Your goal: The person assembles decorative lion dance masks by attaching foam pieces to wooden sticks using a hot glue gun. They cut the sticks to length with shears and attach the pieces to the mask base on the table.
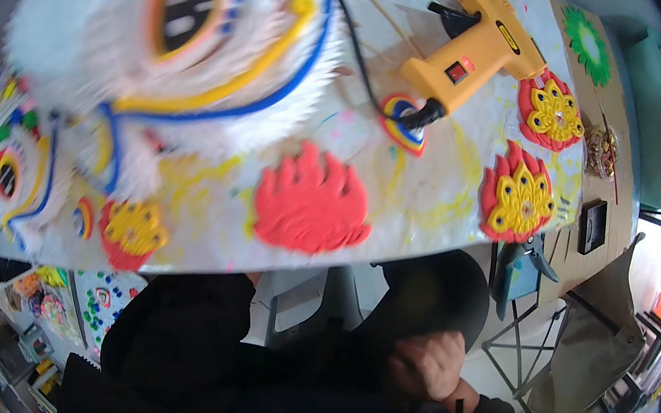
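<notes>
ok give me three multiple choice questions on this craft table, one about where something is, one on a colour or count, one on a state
1. Where does the glue gun lie?
A. on the table, near its far side
B. on the floor
C. in the right hand

2. What colour is the flat flame-shaped piece near the table's front edge?
A. green
B. red
C. black

3. What is the right hand doing?
A. gripping the glue gun
B. pressing on the white lion head
C. resting low by the dark clothing, away from the table

Answers:
1 A, the yellow gun lies on the paint-stained tabletop with its black cord trailing off.
2 B, the piece is plain red all over.
3 C, the hand sits below the table edge, touching nothing on the table.
</notes>
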A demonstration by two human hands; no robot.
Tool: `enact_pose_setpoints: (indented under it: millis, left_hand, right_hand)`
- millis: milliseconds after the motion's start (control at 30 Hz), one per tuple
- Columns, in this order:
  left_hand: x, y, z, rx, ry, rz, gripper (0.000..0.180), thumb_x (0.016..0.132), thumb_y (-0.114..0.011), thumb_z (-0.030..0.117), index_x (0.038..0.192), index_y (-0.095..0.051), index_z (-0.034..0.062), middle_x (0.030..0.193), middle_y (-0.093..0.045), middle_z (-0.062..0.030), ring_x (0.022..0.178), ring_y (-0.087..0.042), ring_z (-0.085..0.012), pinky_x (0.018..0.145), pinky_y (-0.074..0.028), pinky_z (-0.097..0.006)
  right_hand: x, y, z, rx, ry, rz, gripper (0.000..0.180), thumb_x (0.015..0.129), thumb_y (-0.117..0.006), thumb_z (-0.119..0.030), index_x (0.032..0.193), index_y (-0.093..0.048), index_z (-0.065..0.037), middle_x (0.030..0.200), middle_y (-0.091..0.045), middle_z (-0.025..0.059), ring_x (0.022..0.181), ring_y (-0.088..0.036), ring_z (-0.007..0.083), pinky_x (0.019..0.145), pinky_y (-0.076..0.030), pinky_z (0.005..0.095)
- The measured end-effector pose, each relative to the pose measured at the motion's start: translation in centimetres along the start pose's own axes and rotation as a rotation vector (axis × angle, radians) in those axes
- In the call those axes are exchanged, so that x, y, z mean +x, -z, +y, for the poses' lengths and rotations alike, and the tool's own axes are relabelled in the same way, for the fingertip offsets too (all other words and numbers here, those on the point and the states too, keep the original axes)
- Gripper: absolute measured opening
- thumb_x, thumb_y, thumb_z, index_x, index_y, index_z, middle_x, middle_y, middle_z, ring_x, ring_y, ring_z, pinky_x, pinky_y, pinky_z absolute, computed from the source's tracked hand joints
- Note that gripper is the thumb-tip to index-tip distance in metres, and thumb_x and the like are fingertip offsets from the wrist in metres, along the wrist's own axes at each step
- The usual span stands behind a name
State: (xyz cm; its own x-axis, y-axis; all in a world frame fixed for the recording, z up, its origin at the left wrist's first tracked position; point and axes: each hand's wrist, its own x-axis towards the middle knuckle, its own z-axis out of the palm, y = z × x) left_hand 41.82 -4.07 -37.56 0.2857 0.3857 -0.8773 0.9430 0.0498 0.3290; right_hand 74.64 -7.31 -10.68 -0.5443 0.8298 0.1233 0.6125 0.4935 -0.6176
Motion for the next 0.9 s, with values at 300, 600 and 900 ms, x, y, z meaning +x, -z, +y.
enact_pose_setpoints:
  millis: [300,600,900]
  left_hand:
    - [-26.0,6.1,7.3,-0.052,-0.22,0.286,0.04,0.085,-0.062,0.034,0.113,-0.058,0.006,0.106,-0.063,-0.0157,0.099,-0.059,-0.0327,0.086,-0.046,-0.041]
    - [-32.6,2.2,0.4,0.044,-0.296,1.257,0.043,0.069,-0.077,0.02,0.106,-0.06,0.006,0.107,-0.063,-0.009,0.098,-0.06,-0.0299,0.084,-0.045,-0.043]
    - [-26.6,3.6,-1.1,0.198,-0.081,0.769,0.048,0.065,-0.076,0.027,0.106,-0.06,0.0081,0.11,-0.062,-0.0099,0.103,-0.058,-0.0288,0.092,-0.038,-0.046]
  right_hand:
    - [6.6,-9.3,0.9,-0.195,-0.123,-0.474,0.045,0.071,-0.072,-0.019,0.111,-0.056,-0.005,0.107,-0.059,0.0135,0.101,-0.057,0.0304,0.081,-0.05,0.0393]
    - [13.0,-23.4,3.9,-0.41,-0.223,0.05,0.031,0.078,-0.057,-0.022,0.104,-0.06,-0.006,0.113,-0.06,0.0132,0.104,-0.056,0.0293,0.085,-0.046,0.044]
    - [15.3,-24.1,2.1,-0.283,-0.404,0.102,0.032,0.077,-0.057,-0.029,0.098,-0.064,-0.005,0.109,-0.063,0.0127,0.1,-0.057,0.0286,0.086,-0.044,0.0456]
